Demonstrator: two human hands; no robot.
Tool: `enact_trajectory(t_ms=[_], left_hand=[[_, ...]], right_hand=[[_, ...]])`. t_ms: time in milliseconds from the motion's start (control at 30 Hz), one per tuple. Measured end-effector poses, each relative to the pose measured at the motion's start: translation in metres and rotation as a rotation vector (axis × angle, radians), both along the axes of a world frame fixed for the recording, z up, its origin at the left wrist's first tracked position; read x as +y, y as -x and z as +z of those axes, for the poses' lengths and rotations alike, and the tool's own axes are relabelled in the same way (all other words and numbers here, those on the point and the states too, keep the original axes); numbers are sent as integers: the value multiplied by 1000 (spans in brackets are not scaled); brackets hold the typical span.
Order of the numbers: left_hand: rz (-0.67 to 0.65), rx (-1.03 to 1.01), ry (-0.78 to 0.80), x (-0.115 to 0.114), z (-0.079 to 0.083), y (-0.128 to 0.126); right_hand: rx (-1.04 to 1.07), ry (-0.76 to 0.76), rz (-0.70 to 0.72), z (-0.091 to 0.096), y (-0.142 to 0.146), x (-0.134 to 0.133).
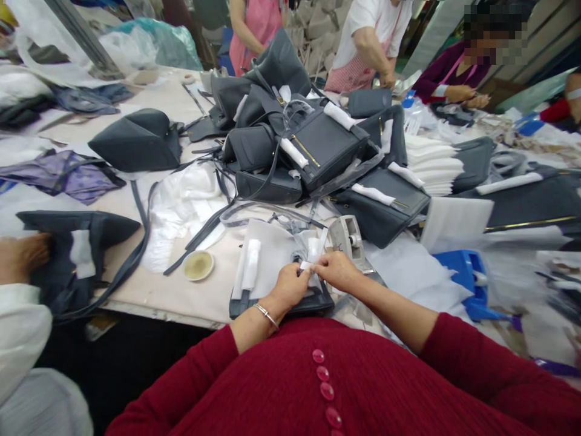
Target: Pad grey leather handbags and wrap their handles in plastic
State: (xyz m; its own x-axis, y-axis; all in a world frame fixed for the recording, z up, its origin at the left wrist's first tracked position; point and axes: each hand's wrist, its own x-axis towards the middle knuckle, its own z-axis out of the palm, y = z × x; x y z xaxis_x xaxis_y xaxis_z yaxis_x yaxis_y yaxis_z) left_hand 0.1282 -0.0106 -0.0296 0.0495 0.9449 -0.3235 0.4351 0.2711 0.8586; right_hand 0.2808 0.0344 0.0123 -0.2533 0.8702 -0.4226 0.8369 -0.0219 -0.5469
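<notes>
Dk gry bag (318, 302), wht-wrapped handle (251, 265)

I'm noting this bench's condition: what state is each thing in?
Left hand: pinching small white piece
Right hand: pinching the same piece
Near dark bag: partly covered by white sheet
Its left handle: wrapped in white
Central dark bags: heaped
Foam-like sheets: stacked
Purple cloth: crumpled

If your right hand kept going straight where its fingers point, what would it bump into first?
Probably the small white piece right at the fingertips of the right hand, then the left hand just beyond. Exact depth is hard to tell.
</notes>
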Motion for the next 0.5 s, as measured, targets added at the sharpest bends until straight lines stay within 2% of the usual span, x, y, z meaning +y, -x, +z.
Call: enact_trajectory(t_ms=[200, 500], left_hand=[[-9, 53, -27, -1, 1, 0], [1, 36, -7, -1, 0, -1]], right_hand=[[25, 16, -88, -8, 0, -1], [70, 34, -104, -9, -4, -4]])
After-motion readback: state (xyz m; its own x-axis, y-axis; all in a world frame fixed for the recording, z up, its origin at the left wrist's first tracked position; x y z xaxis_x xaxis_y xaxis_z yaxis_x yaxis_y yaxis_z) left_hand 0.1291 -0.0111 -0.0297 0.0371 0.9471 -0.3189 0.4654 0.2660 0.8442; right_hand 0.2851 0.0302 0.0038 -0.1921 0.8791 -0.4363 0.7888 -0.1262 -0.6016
